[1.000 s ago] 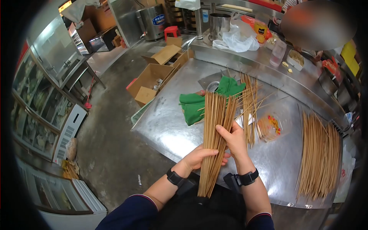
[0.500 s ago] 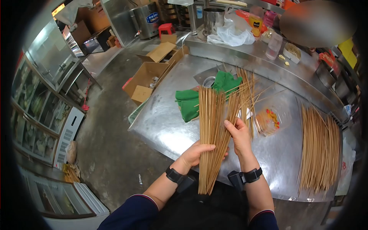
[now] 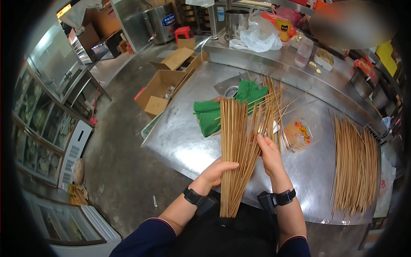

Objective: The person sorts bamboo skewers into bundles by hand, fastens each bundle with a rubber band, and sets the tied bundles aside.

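Observation:
A thick bundle of thin wooden sticks stands fanned out in front of me, its lower ends together near my apron. My left hand is wrapped round its lower middle, thumb across the front. On the right side of the bundle my right hand grips the part that leans away to the right, with the thumb on top. Behind the bundle lie a green cloth and loose sticks. A clear plastic container with red and yellow marks is right of them.
Many more sticks lie in a wide pile at the metal table's right end. A raised shelf behind holds a white plastic bag, a clear cup and a metal pot. Open cardboard boxes stand on the floor at left.
My right hand has moved right and a little down, and the bundle has spread wider at the top. My left hand keeps its hold. The whole view has shifted slightly.

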`<move>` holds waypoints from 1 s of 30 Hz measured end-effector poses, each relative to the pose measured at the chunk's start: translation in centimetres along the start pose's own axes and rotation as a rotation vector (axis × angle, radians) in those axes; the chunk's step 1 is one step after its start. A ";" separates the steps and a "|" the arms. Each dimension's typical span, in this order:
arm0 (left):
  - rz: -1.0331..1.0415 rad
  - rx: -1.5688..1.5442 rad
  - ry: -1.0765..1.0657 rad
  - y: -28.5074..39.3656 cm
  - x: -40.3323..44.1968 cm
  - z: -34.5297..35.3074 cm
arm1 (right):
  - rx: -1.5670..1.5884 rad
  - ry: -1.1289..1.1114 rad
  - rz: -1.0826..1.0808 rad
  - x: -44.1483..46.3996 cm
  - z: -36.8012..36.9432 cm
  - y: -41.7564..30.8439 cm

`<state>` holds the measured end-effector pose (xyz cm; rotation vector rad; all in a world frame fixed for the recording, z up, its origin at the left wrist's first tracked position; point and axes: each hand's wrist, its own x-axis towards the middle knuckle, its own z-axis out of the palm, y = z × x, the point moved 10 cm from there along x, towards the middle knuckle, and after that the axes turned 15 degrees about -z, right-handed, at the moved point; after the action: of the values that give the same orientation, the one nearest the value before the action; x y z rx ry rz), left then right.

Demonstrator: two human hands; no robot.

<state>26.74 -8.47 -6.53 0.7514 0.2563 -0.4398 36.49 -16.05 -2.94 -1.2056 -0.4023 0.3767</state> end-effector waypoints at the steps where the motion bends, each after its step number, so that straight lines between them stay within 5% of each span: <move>1: -0.001 -0.003 0.001 -0.1 0.0 0.0 | 0.022 -0.009 -0.011 -0.1 0.0 0.0; 15: -0.057 -0.025 -0.195 -0.3 0.3 3.5 | 0.059 0.056 -0.091 0.4 1.6 -2.3; 30: -0.044 0.006 -0.160 -0.1 0.1 3.4 | -0.057 0.054 -0.057 0.2 1.9 -2.6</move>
<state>26.97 -10.98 -4.22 0.7138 0.1221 -0.5395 35.94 -15.18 0.11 -1.2545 -0.4024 0.2842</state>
